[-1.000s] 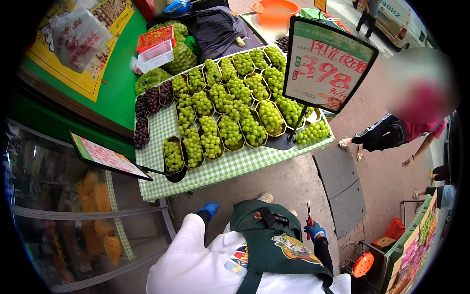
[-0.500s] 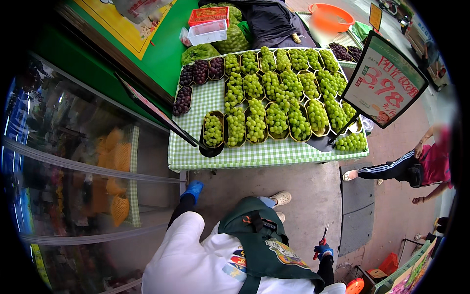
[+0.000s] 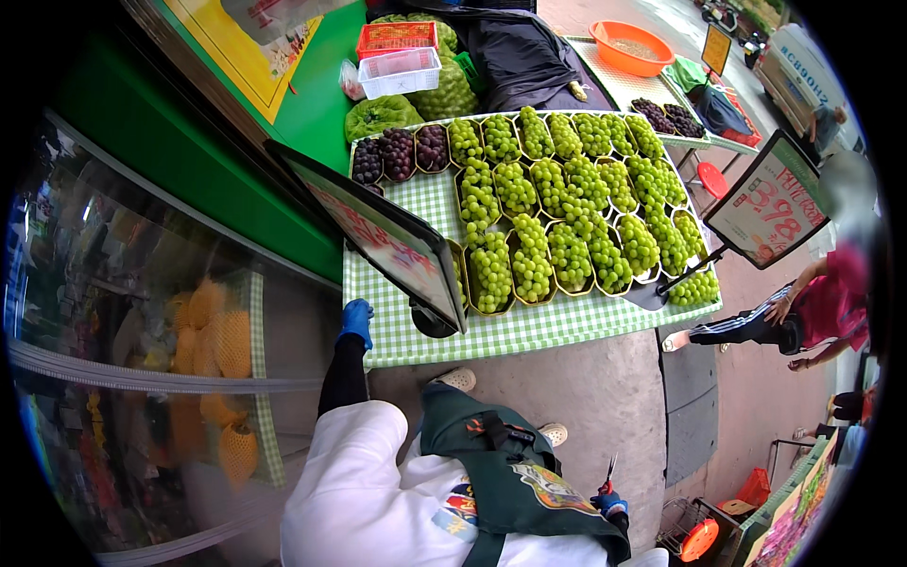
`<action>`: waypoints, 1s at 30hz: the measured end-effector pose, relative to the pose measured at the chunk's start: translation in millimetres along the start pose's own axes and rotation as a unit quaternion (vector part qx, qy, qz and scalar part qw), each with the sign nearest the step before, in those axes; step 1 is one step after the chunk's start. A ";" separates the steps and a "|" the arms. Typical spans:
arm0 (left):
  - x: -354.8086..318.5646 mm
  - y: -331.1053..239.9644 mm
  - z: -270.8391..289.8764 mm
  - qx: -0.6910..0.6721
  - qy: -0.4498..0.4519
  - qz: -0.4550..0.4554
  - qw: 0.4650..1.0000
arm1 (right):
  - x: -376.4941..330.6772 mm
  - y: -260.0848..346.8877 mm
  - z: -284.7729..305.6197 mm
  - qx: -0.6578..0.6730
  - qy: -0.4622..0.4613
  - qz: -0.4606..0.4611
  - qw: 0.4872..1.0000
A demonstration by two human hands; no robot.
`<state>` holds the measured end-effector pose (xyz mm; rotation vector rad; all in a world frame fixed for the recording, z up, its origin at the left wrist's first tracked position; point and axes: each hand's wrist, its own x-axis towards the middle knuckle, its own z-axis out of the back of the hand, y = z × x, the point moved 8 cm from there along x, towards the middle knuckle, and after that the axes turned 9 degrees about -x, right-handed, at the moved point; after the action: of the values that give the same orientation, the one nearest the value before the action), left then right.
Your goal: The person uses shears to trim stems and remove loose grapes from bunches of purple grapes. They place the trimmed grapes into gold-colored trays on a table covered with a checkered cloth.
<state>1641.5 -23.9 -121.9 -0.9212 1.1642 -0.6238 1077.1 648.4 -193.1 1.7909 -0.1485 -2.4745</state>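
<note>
My left hand (image 3: 356, 322), in a blue glove, is beside the left edge of a table with a green-and-white checked cloth (image 3: 402, 355). Its fingers look loosely extended, with nothing visible in them. My right hand (image 3: 611, 503), also gloved in blue, is closed around the red handles of scissors (image 3: 610, 472), low at my right side, blades pointing up. Rows of green grapes (image 3: 531, 262) in small trays cover much of the table. Dark purple grapes (image 3: 397, 153) sit at its far left. A framed sign (image 3: 383, 241) on a black stand hides part of the left-hand tray.
A second price sign (image 3: 767, 198) stands at the table's right. Red and white baskets (image 3: 401, 73) rest on net bags behind it. A clear strip curtain (image 3: 170, 369) hangs left, with netted fruit behind. A person in a magenta top (image 3: 831, 300) is at the right.
My body has moved toward the table, and my left hand has risen to its left edge. The left sign now shows its face. My right hand still holds the scissors.
</note>
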 end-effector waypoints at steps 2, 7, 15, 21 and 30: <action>33.1 -25.7 -5.8 -0.043 -0.001 -0.019 0.999 | -8.6 14.3 -30.2 0.014 -0.023 0.017 0.999; 133.3 -62.3 -12.2 -0.011 0.034 -0.047 0.998 | -73.6 99.5 -114.3 0.111 0.005 -0.067 0.992; 245.0 -35.0 -60.9 -0.149 0.218 0.026 0.964 | -124.2 125.3 -182.4 0.120 -0.060 -0.026 0.991; 313.1 -32.7 -16.9 -0.109 0.166 0.067 0.978 | -181.5 157.4 -188.1 -0.060 -0.084 -0.087 0.991; 298.4 -38.6 -50.8 -0.147 0.128 0.165 0.967 | -208.0 130.6 -271.4 0.007 -0.055 -0.135 0.989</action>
<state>1684.5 -301.4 -241.4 -0.8822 1.6331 -0.3075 1401.2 536.8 -64.9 1.7859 0.0753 -2.7630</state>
